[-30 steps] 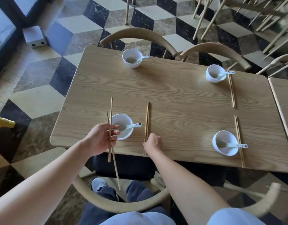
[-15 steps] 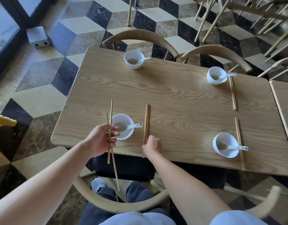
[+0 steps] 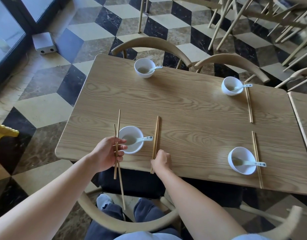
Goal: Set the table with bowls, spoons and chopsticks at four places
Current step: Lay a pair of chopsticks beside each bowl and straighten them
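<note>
Left hand [image 3: 106, 154]: fingers curled, pinching a loose pair of thin wooden chopsticks [image 3: 117, 149], slightly crossed, long axis near-to-far, near ends hanging past the light wood worktop [image 3: 192, 115] edge.
Right hand [image 3: 161, 161]: closed on near end of second wooden chopstick pair [image 3: 156, 135], lying flat, parallel, pointing away.
Near-left white bowl with white spoon [image 3: 131, 139]: between both pairs, spoon handle pointing right.
Other places: three white bowls, spoons in; two right ones have chopsticks alongside.

second table [image 3: 303, 118] cut off at right edge, spoon markings [image 3: 150, 138] too small to read, stacked chairs [image 3: 270, 18] blurred
</note>
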Tool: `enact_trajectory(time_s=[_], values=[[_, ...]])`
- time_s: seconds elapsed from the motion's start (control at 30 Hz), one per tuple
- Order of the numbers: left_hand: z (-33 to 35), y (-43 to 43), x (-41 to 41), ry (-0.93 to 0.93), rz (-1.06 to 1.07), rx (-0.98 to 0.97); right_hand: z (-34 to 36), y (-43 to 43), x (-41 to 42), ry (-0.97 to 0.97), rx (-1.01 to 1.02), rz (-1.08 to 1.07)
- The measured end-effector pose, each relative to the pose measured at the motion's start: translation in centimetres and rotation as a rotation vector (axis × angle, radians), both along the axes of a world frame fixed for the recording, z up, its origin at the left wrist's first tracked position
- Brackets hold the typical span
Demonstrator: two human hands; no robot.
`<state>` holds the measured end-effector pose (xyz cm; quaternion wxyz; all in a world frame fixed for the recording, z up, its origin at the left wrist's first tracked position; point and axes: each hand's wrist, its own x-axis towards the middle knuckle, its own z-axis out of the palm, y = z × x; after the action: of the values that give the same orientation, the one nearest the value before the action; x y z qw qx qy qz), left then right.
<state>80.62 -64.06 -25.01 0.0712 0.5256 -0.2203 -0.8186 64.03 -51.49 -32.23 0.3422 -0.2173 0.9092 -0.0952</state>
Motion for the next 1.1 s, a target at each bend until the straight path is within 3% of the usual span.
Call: enact_trajectory(time_s=[0.5,1.1], values=[[-0.14,0.05,0.11,-0.015,-0.023,-0.004,0.00,0.32,0.15,-0.038,-0.059,-0.078],[-0.84,0.58,0.62,-0.033,-0.046,-0.002,-0.13,-0.07,0.09,0.022,-0.040,-0.006]])
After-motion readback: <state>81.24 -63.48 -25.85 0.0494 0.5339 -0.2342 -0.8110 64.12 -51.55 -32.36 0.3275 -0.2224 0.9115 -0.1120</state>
